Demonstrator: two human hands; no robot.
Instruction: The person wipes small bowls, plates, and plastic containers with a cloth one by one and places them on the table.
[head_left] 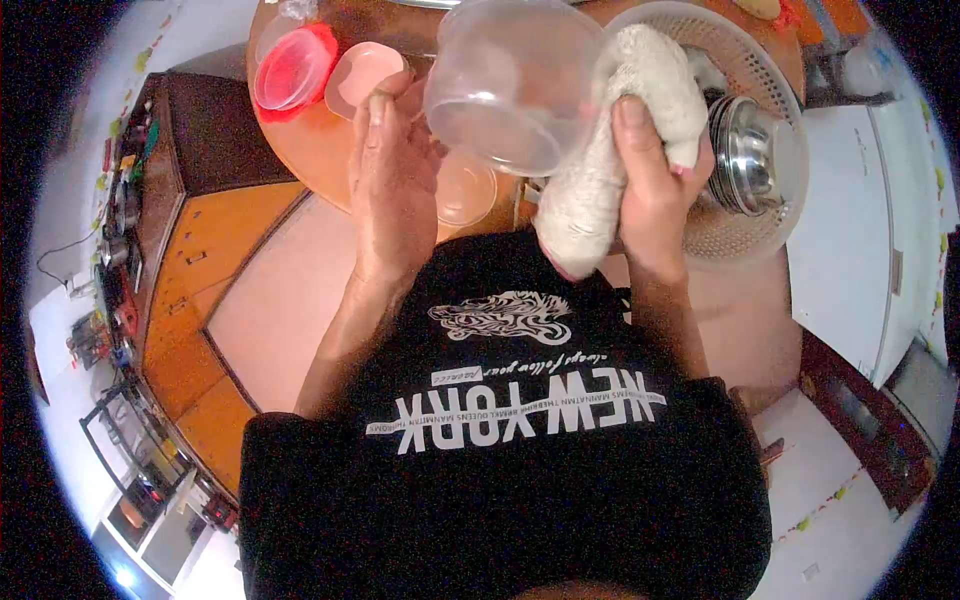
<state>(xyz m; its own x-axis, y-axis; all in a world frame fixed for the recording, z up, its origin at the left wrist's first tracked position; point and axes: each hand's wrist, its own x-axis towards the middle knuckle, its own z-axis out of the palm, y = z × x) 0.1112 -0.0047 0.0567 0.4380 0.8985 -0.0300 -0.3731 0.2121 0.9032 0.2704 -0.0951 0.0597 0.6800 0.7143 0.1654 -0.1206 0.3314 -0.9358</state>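
Observation:
A clear plastic container (pixel 515 85) is tilted between my two hands, above the near edge of the round table. My left hand (pixel 392 175) is at its left side, thumb stretched up and fingers loosely apart. Whether those fingers touch the container I cannot tell. My right hand (pixel 655 180) grips a bunched white cloth (pixel 585 195), whose upper part lies against the container's right side. Just beyond my left thumb is a small pink bowl (pixel 366 75). A clear round lid or dish (pixel 465 190) lies on the table below the container.
A large perforated plastic basket (pixel 735 245) on the right holds stacked steel bowls (pixel 745 155). A red-rimmed clear container (pixel 296 70) sits at the left of the orange-brown table (pixel 320 150). Wooden cabinets (pixel 200 260) line the left; a white appliance (pixel 840 200) stands at the right.

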